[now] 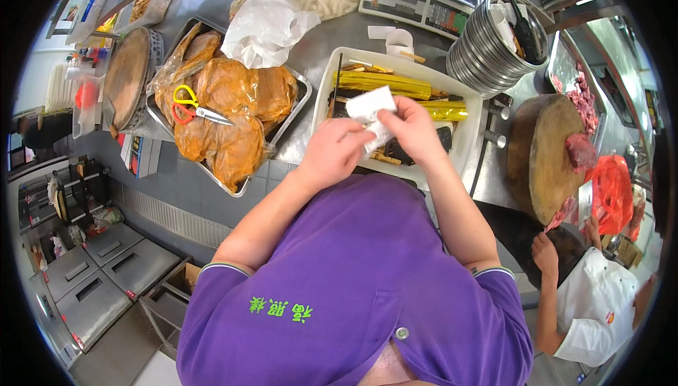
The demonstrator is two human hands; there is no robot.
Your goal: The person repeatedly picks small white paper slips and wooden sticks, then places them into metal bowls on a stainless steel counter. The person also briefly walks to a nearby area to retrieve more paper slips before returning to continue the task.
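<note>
Between my two hands is a strip of white paper [372, 104] that bears print, its upper end curling over. The thumb and fingers of my right hand [416, 129] pinch it. My left hand [336, 147] has its fingertips at the strip's lower left edge; whether they grip it is hard to see. Both hands are above a white plastic bin [327, 89] with yellow foil-like rolls [389, 84] and clothespin-like wooden pieces [385, 159] in it. To the left, a metal tray [296, 113] bears orange-brown cooked poultry [228, 89] in clear plastic, with red-and-yellow-handled scissors [198, 108] on top.
A digital scale [418, 4] and a stack of steel rings [476, 49] stand behind the bin. A crumpled white bag [267, 26] touches the tray's far side. At right, a co-worker [596, 306] handles meat by a round wooden chopping block [545, 158]. Another block [130, 79] is at left.
</note>
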